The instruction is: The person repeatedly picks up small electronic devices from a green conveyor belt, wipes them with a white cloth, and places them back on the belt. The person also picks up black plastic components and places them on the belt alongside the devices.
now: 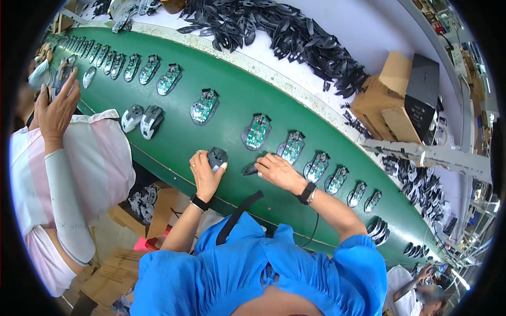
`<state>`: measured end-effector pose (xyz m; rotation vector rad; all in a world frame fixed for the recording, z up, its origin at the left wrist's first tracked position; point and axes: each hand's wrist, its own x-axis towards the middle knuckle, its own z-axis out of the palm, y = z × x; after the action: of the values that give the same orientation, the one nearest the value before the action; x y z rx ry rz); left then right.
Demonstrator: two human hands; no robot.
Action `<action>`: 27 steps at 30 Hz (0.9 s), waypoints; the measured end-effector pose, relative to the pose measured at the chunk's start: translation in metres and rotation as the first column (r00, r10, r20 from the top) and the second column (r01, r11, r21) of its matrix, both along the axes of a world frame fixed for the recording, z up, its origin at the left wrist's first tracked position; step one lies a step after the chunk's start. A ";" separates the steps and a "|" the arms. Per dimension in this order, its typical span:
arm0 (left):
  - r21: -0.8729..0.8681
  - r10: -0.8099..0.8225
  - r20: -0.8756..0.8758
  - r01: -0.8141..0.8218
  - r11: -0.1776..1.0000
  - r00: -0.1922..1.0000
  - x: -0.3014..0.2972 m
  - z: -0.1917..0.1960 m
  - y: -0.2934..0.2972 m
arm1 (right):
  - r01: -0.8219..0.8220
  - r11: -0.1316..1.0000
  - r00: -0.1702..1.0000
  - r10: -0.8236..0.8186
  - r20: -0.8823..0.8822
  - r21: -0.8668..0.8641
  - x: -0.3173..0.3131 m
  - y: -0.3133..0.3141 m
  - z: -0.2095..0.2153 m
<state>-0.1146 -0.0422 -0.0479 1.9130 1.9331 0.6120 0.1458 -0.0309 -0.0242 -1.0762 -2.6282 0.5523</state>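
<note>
My left hand [204, 175] is wrapped round a dark grey computer mouse [216, 157] at the near side of the green work surface. Just to its right, the fingertips of my right hand [280, 173] are closed on a black, pointed plastic mouse piece [250, 169], partly hidden under them. Ahead of my hands lies an open mouse base with a green circuit board [257, 131]. Another such base [291, 147] sits right beyond my right hand. Two mice with grey and white shells, one of them this grey mouse [152, 121], rest to my left.
Open mouse bases [169, 79] line the green conveyor-like surface [221, 68] on both sides. Black plastic parts [284, 31] are heaped on a white ledge beyond it. An open cardboard box [375, 102] stands on that ledge. A co-worker's hand [54, 105] is at the far left.
</note>
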 end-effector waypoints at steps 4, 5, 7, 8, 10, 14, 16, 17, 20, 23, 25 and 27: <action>-0.031 0.001 0.000 -0.001 1.000 1.000 -0.001 0.006 0.009 | -0.054 0.998 0.999 0.055 0.004 -0.019 0.004 0.001 -0.001; -0.037 -0.014 0.016 0.014 0.999 1.000 -0.001 0.006 0.010 | -0.061 0.998 0.998 0.061 -0.007 -0.031 0.006 0.002 -0.003; -0.038 -0.001 0.028 0.002 0.999 1.000 -0.004 0.007 0.009 | -0.046 0.996 0.995 0.040 -0.087 -0.073 0.006 0.015 0.003; -0.014 -0.013 0.060 0.014 1.000 0.998 -0.005 0.006 0.011 | -0.012 1.000 0.988 0.011 -0.155 -0.007 0.009 0.031 0.006; -0.003 -0.028 0.101 0.028 1.000 0.994 -0.010 0.006 0.008 | 0.240 0.967 0.967 -0.231 -0.104 0.082 0.025 0.069 0.014; 0.030 0.003 0.092 -0.005 1.000 0.996 -0.007 0.012 0.011 | 0.606 0.754 0.795 -0.583 -0.166 0.253 0.071 0.155 0.001; 0.022 0.011 0.085 -0.013 1.000 0.996 -0.007 0.012 0.011 | 0.653 0.712 0.755 -0.637 -0.155 0.257 0.099 0.186 -0.011; 0.016 0.013 0.086 -0.015 1.000 0.996 -0.006 0.012 0.011 | 0.647 0.725 0.762 -0.628 -0.160 0.238 0.106 0.196 -0.015; 0.026 -0.004 0.075 0.002 1.000 0.997 -0.007 0.012 0.010 | 0.475 0.829 0.878 -0.466 -0.106 0.296 0.096 0.220 -0.009; 0.021 -0.010 0.066 0.008 1.000 0.998 -0.002 0.010 0.010 | 0.384 0.877 0.914 -0.404 0.013 0.288 0.085 0.240 -0.018; -0.031 -0.010 0.047 0.012 0.999 0.999 -0.001 0.013 0.011 | 0.425 0.865 0.894 -0.448 0.029 0.267 0.074 0.251 -0.023; -0.048 -0.025 0.045 0.027 0.998 0.999 0.003 0.017 0.012 | 0.463 0.835 0.886 -0.450 -0.115 0.297 0.063 0.260 -0.023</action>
<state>-0.1116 -0.0302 -0.0304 1.8764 1.8756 0.5899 0.2093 0.2287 -0.0476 -1.4892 -2.1971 0.0408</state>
